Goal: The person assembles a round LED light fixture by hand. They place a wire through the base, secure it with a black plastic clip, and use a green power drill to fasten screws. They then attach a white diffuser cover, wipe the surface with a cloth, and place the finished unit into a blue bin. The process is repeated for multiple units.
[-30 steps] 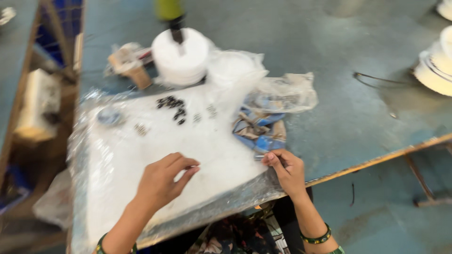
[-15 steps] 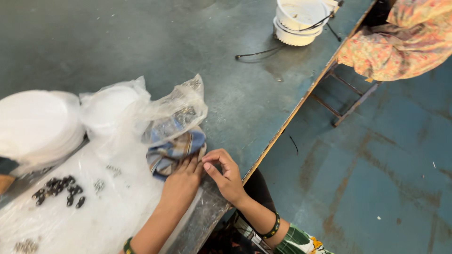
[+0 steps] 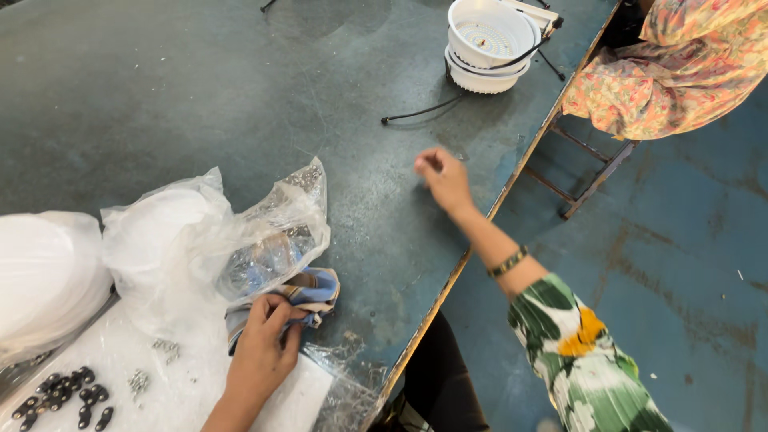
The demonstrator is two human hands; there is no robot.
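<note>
We log: bag (image 3: 272,240) contents blurred, white stack (image 3: 44,276) cut off at left; left hand (image 3: 260,356) gripping the cloth (image 3: 316,290) just under the bag, right hand (image 3: 444,178) well apart, loosely curled over bare table (image 3: 200,88), whether it holds anything unclear

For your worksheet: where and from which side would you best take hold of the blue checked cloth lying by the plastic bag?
Probably the blue checked cloth's loose right-hand folds, approached from the table edge. The left hand covers its lower left end, and the crumpled plastic bag overlaps its top.
</note>
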